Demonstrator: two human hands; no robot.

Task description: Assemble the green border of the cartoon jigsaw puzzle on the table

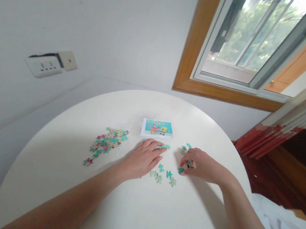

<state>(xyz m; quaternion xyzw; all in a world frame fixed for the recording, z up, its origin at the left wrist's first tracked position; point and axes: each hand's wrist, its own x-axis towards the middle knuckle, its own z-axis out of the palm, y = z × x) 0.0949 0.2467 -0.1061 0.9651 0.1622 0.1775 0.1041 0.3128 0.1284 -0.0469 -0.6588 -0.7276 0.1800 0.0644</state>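
Head view: my left hand (143, 158) lies flat, fingers spread on teal jigsaw pieces (162, 174); my right hand (201, 166) pinches, seemingly, one knobby cardboard piece (181, 170) on the smooth round table (134, 209).

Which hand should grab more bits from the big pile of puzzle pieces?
Left, probably. The left hand lies flat and open, nearer the pile, with bare table between them. The right hand is farther away and already curled around some pieces.

- The right hand (201, 166) hides most of the small teal jigsaw pieces (190, 165) that it grips.
- The round white table (139, 218) is cut off at the bottom edge.
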